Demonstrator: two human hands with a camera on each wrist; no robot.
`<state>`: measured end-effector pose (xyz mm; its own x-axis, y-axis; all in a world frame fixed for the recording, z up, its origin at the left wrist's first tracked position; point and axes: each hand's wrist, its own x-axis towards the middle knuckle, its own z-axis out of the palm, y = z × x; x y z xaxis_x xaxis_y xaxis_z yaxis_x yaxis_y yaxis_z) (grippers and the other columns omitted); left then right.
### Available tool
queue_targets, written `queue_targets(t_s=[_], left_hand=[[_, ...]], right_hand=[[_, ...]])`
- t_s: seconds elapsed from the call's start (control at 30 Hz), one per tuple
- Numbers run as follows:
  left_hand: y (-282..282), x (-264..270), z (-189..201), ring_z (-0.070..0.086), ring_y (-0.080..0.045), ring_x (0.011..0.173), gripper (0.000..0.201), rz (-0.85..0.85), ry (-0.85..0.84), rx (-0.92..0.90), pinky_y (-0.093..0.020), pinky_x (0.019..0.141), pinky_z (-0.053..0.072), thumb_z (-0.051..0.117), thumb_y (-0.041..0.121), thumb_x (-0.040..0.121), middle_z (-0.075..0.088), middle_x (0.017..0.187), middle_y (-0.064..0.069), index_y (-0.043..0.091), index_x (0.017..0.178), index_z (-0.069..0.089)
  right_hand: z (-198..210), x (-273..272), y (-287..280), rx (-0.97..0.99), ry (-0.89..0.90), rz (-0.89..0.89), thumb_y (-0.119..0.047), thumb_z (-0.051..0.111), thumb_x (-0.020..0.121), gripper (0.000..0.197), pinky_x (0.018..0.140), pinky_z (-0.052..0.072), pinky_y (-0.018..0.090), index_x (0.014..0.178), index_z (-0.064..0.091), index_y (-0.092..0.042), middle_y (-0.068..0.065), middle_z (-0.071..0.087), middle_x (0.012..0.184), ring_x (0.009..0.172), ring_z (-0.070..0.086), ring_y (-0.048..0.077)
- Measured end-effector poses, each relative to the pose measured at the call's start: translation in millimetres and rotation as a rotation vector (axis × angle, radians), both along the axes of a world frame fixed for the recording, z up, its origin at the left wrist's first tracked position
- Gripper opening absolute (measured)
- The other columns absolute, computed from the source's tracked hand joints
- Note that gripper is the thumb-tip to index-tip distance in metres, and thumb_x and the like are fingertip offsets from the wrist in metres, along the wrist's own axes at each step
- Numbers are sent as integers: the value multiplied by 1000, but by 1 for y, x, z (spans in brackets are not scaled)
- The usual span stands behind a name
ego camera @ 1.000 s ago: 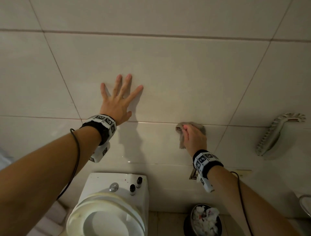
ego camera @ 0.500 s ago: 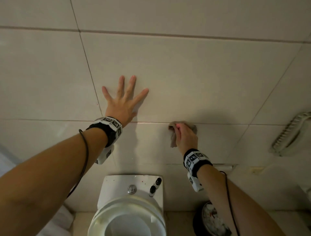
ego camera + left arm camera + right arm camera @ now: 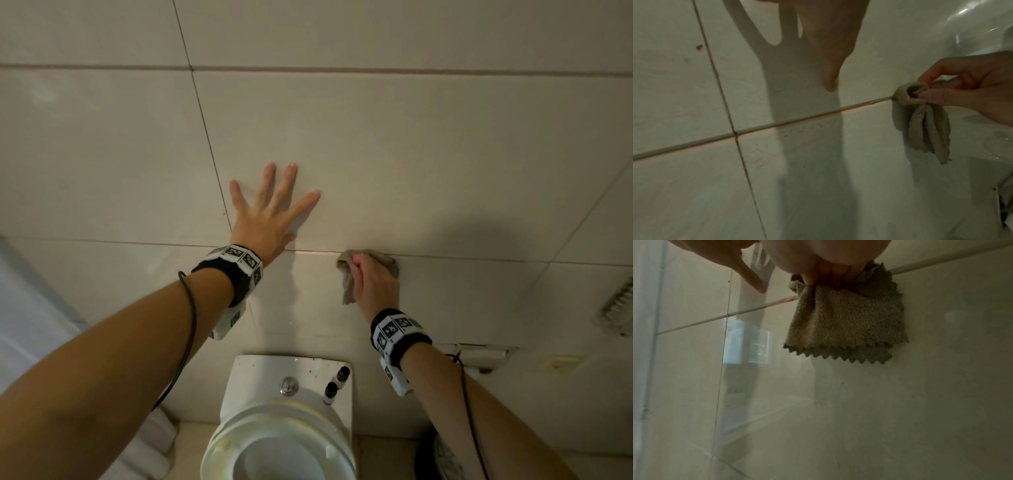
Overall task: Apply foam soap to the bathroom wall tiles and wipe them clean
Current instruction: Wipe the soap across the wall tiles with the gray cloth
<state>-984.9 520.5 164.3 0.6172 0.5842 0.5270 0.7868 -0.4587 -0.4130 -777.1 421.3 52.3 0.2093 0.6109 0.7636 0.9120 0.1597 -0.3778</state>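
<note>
Pale glossy wall tiles [image 3: 394, 154] fill the view. My left hand [image 3: 270, 209] lies flat on a tile with fingers spread. My right hand [image 3: 373, 277] grips a grey-brown cloth [image 3: 347, 284] and presses it on the horizontal grout line [image 3: 318, 251] to the right of the left hand. In the left wrist view the right hand [image 3: 966, 91] pinches the bunched cloth [image 3: 925, 126] against the grout line [image 3: 797, 119]. Seen from the right wrist, the cloth [image 3: 846, 321] hangs folded, with a zigzag lower edge, below my fingers [image 3: 818, 274]. I see no foam.
A white toilet [image 3: 284, 421] stands below the hands, with two small dark-capped bottles [image 3: 335, 383] on its tank. A bin [image 3: 442, 459] sits at the lower right. A wall fixture [image 3: 620, 305] is at the right edge. A small red spot [image 3: 699, 47] marks a tile.
The view has swung left, so the toilet and both hands sit further right in frame. The right hand with the cloth stays on the grout line; the left hand stays flat.
</note>
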Motion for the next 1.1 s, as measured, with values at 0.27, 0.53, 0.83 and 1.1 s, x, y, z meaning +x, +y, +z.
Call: queue_targets(t_s=[0.27, 0.53, 0.83, 1.1], left_hand=[[13, -32, 3, 0, -32, 154, 112, -8, 46, 60, -77, 107, 23, 77, 45, 81, -11, 167, -3, 41, 157, -5], [42, -100, 10, 13, -36, 153, 108, -78, -32, 70, -68, 115, 22, 83, 31, 77, 3, 167, -13, 34, 157, 10], [80, -188, 7, -1, -47, 152, 110, -25, -146, -2, -84, 104, 16, 78, 51, 77, -6, 166, -20, 38, 159, 6], [92, -212, 2, 4, -51, 150, 112, -77, -149, 11, -88, 96, 17, 80, 58, 70, 4, 167, -20, 40, 158, 13]], right_hand=[[1, -42, 19, -1, -16, 37, -30, 49, 94, 30, 61, 51, 21, 88, 71, -10, 2, 73, 77, 69, 69, 17], [-4, -85, 40, -11, 38, 49, -35, 48, 96, 32, 65, 50, 22, 92, 69, -13, 0, 72, 79, 70, 68, 16], [0, -165, 70, -42, -25, 66, -38, 47, 97, 33, 58, 44, 17, 96, 68, -13, -2, 72, 78, 66, 67, 15], [1, -199, 83, -41, -12, 12, -27, 60, 95, 18, 58, 39, 17, 93, 68, -12, -1, 70, 73, 61, 63, 18]])
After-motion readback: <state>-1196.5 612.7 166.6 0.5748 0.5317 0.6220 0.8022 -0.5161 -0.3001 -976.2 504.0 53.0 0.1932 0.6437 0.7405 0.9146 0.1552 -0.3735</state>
